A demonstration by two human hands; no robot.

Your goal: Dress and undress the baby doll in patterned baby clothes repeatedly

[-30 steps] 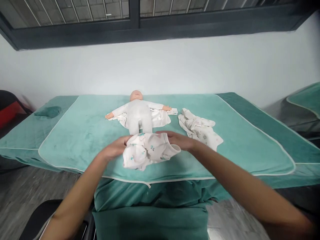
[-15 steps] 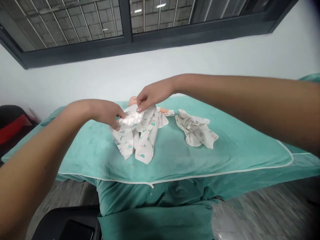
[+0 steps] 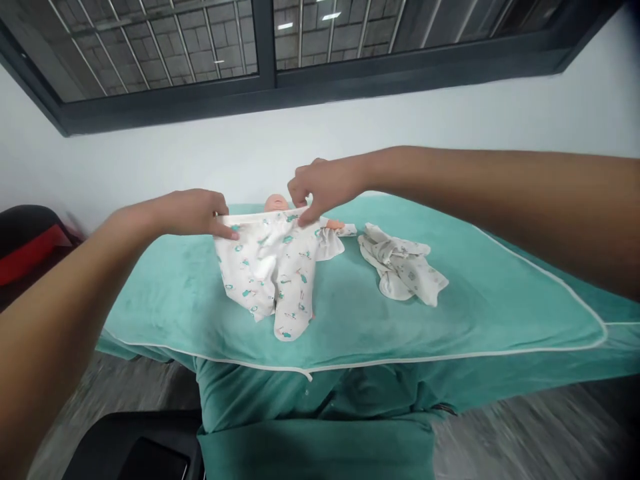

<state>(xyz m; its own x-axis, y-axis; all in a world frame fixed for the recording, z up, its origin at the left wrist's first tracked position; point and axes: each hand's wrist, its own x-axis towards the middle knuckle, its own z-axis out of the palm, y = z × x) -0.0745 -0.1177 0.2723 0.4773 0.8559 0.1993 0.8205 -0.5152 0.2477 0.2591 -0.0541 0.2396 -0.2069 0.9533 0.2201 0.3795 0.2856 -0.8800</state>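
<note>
A pair of white baby pants with a green print is spread over a doll, covering most of its body. My left hand pinches the left end of the waistband. At the other end, my right hand grips the waistband between thumb and fingers. The doll's head and one arm show beyond the cloth, and a white sleeve lies at its side. Off to the right is a crumpled white printed baby garment, touched by neither hand.
A teal cover with white piping lies over the padded surface and hangs down its front. Behind are a white wall and a barred window. A black chair with a dark flat device on it stands at lower left.
Both hands have spread apart and pulled the waistband straight. The pants were bunched and are now drawn out flat over the doll, with the white inner part mostly covered.
</note>
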